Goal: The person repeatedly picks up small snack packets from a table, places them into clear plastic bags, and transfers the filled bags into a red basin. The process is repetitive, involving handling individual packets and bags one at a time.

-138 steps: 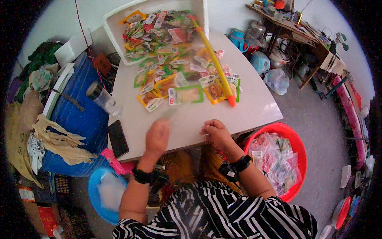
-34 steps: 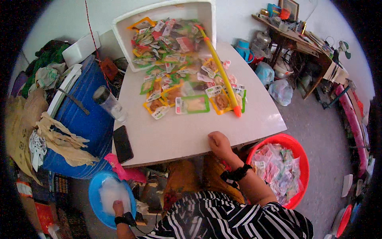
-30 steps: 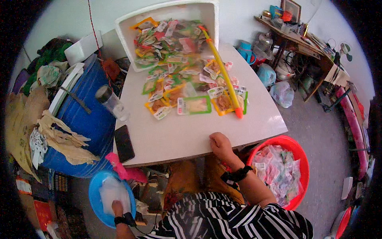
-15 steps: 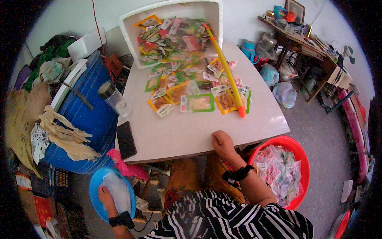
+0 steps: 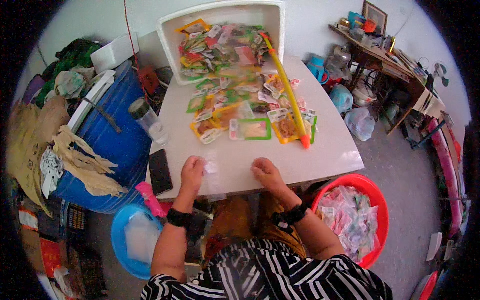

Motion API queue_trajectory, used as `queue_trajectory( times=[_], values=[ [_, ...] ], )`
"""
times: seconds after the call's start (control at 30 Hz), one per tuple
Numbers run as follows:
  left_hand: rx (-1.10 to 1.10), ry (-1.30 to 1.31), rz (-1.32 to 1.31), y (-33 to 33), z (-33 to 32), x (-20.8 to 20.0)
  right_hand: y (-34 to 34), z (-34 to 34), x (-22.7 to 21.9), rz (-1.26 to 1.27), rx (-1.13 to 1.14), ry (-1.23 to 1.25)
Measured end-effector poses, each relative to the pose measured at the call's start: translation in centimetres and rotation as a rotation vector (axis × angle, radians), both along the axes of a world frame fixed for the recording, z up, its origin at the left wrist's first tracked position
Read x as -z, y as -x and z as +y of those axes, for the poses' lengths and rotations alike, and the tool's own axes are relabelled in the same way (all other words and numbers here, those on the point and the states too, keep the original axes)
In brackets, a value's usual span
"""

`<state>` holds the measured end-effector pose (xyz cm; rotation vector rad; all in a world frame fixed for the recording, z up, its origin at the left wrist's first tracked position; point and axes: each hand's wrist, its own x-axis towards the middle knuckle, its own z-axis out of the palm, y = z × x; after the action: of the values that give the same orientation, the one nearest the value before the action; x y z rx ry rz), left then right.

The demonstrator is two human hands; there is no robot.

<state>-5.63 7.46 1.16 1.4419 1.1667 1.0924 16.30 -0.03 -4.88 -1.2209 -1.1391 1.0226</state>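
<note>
Over the front of the white table (image 5: 320, 162), my left hand (image 5: 192, 172) pinches a clear plastic bag (image 5: 215, 175); its thin film hangs toward the table edge and is hard to see. My right hand (image 5: 266, 173) is to the right of the bag, fingers curled in, with nothing visible in them. Beyond my hands lie several small snack packets, among them a green-edged packet (image 5: 250, 129) and an orange-edged packet (image 5: 286, 127). A yellow stick with orange ends (image 5: 287, 90) rests across them. More packets spill from a tipped white foam box (image 5: 167, 47).
A blue basin (image 5: 117, 235) with clear bags (image 5: 142, 237) stands low at my left, a red tub (image 5: 384, 215) of filled bags at my right. A black phone (image 5: 159, 172) and a lidded clear bottle (image 5: 150, 122) are at the table's left edge, beside a big blue barrel (image 5: 107, 142).
My left hand has come up from the blue basin to the table with a clear plastic bag. My right hand has shifted slightly left.
</note>
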Motion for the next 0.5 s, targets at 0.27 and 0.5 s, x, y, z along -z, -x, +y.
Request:
queue_trajectory(
  times=[0.27,0.5],
  values=[
    [0.05,0.09,-0.164,-5.7,0.1,1.0,3.3,0.8,-5.1,0.281,-0.167,0.31],
    [-0.191,-0.573,0.328,-5.5,-0.4,3.2,3.2,2.7,-3.3,0.382,0.156,0.211]
  ],
)
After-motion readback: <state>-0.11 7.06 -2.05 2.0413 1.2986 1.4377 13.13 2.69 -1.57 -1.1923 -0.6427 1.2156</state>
